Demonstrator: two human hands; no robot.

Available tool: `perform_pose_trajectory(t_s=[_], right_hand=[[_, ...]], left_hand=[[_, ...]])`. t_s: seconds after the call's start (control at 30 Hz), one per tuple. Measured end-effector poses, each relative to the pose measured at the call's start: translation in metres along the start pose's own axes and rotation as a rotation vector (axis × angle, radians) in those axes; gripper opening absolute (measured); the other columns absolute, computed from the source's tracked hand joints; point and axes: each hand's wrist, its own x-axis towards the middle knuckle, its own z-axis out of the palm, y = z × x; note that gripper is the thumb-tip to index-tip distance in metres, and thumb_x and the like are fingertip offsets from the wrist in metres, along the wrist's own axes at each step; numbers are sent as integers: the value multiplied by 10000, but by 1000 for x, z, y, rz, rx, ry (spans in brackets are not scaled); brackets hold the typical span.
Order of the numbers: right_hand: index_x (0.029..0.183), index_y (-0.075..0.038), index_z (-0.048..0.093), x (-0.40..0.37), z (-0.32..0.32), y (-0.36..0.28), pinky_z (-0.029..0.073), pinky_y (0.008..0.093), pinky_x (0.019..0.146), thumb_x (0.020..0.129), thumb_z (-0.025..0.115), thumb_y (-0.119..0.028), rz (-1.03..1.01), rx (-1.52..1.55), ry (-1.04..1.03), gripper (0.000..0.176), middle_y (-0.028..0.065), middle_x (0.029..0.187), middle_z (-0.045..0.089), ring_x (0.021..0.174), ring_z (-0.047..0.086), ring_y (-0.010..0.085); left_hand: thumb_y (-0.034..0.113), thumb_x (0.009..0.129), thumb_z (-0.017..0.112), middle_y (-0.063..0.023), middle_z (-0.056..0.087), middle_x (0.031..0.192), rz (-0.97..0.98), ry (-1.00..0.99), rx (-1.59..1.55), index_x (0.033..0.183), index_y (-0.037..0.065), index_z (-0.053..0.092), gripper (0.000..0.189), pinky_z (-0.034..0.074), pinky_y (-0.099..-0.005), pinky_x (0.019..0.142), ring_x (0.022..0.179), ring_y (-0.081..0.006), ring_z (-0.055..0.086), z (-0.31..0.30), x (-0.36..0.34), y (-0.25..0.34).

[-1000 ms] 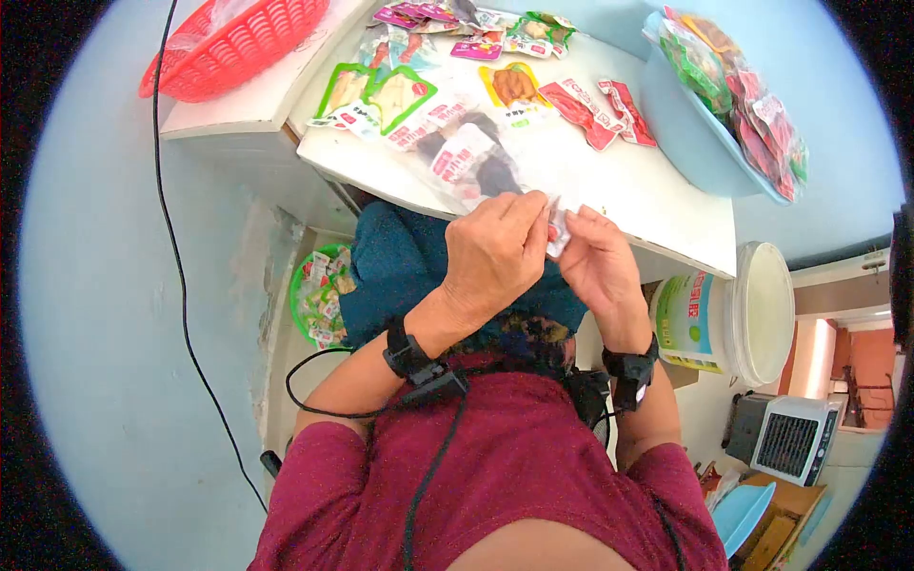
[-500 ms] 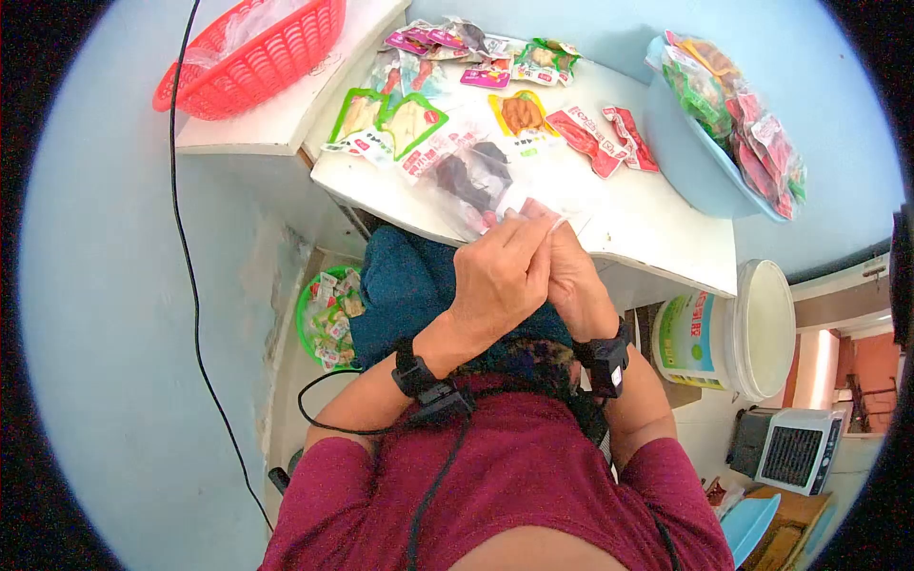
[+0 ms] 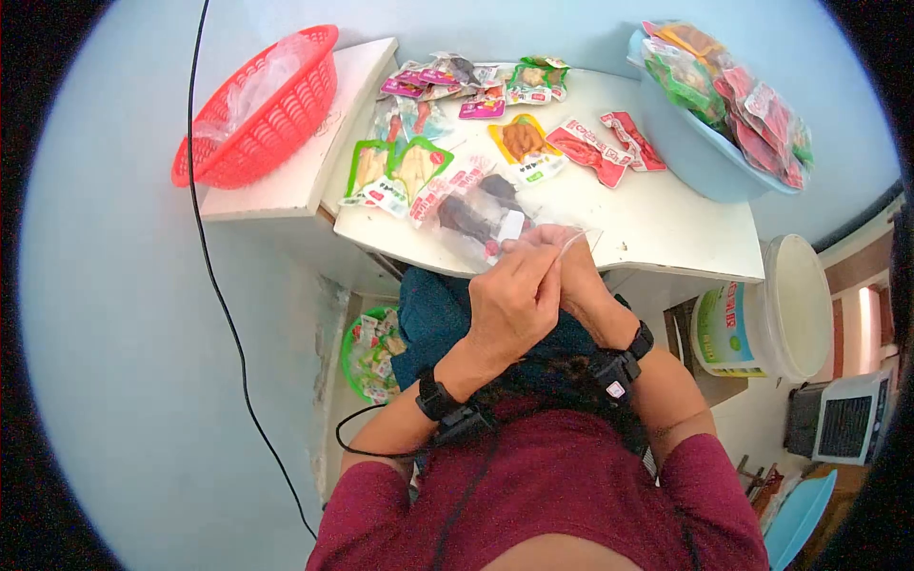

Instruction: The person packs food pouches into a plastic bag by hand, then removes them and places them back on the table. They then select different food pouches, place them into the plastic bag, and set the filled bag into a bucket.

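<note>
A clear plastic bag [image 3: 466,221] with dark packs inside lies over the table's front edge. My left hand [image 3: 514,303] is closed on the bag's right end, fingers pinched together. Touching it, my right hand [image 3: 579,276] also pinches that edge of the bag. The fingertips overlap, so the exact grip is partly hidden. Behind the bag are two green-edged packs [image 3: 415,169], a yellow pack [image 3: 524,141] and red packs [image 3: 588,152].
A red basket [image 3: 252,114] stands at the left, a blue basin [image 3: 700,157] full of packs at the right. Purple packs [image 3: 428,76] lie at the back. Below are a green basket [image 3: 350,354] and a white bucket [image 3: 795,306]. A black cable [image 3: 227,305] hangs at left.
The whole view has shifted and tilted slightly. Both hands remain together at the bag's edge, and a white patch in the bag now shows more clearly beside my fingers.
</note>
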Motion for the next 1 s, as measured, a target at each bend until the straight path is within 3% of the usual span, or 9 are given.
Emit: perform_pose_trajectory(t_s=[0.13, 0.3, 0.43, 0.53, 0.63, 0.73, 0.77, 0.87, 1.0], right_hand=[[808, 15, 640, 5, -13, 13, 503, 280, 540, 847, 662, -85, -262, -249, -106, 109, 57, 732, 639, 635, 595, 122], [899, 23, 643, -21, -15, -13, 539, 273, 579, 896, 622, -112, -29, -137, -172, 136, 68, 741, 656, 656, 637, 132], [1000, 59, 619, -45, -38, -25, 574, 286, 633, 923, 587, -107, 104, -67, -191, 187, 119, 822, 673, 693, 676, 185], [1034, 77, 606, -60, -56, -36, 589, 305, 647, 930, 581, -105, 146, -14, -134, 211, 150, 896, 669, 720, 688, 212], [1051, 75, 606, -70, -75, -43, 591, 312, 630, 927, 586, -97, 136, 6, -56, 213, 158, 908, 671, 718, 688, 218], [1045, 68, 615, -76, -91, -45, 591, 309, 633, 922, 586, -85, 97, 45, -19, 198, 161, 904, 674, 716, 688, 215], [1023, 60, 627, -77, -92, -49, 584, 300, 626, 915, 594, -77, 97, 49, 4, 178, 158, 892, 679, 705, 684, 207], [1009, 54, 635, -77, -104, -46, 573, 290, 610, 911, 602, -81, 39, 52, 15, 170, 147, 878, 682, 691, 678, 197], [996, 48, 638, -76, -111, -45, 563, 285, 593, 910, 615, -97, 35, 88, 39, 170, 145, 872, 685, 684, 675, 191]], left_hand=[[49, 806, 679, -124, 661, 745, -13, -87, -82, 902, 23, 668, 100, 493, -309, 544, 590, -217, 630, -10, 15, 3], [103, 841, 679, -31, 635, 644, -212, -204, -134, 893, 6, 694, 111, 420, -223, 506, 556, -63, 538, -32, 56, -23], [236, 904, 636, -14, 634, 668, -517, -303, -280, 847, 46, 697, 208, 373, -214, 468, 513, -49, 495, -34, 114, -83], [280, 882, 634, -33, 621, 654, -769, -301, -409, 846, -3, 683, 289, 360, -250, 428, 475, -92, 485, -31, 154, -121], [320, 885, 628, -68, 635, 716, -918, -270, -324, 815, 16, 645, 312, 354, -246, 416, 489, -91, 475, -8, 185, -159], [321, 888, 622, -89, 635, 723, -1014, -257, -393, 785, 38, 598, 302, 357, -255, 416, 504, -99, 487, 10, 207, -207], [372, 885, 664, -121, 621, 810, -1065, -261, -535, 932, 19, 571, 369, 356, -190, 409, 556, -82, 496, 12, 213, -222], [355, 881, 677, -149, 615, 836, -1182, -198, -596, 960, 4, 534, 388, 365, -163, 392, 542, -73, 490, 34, 233, -269], [265, 893, 658, -143, 614, 849, -1185, -162, -615, 927, 15, 516, 289, 342, -152, 359, 499, -70, 466, 50, 244, -259]])
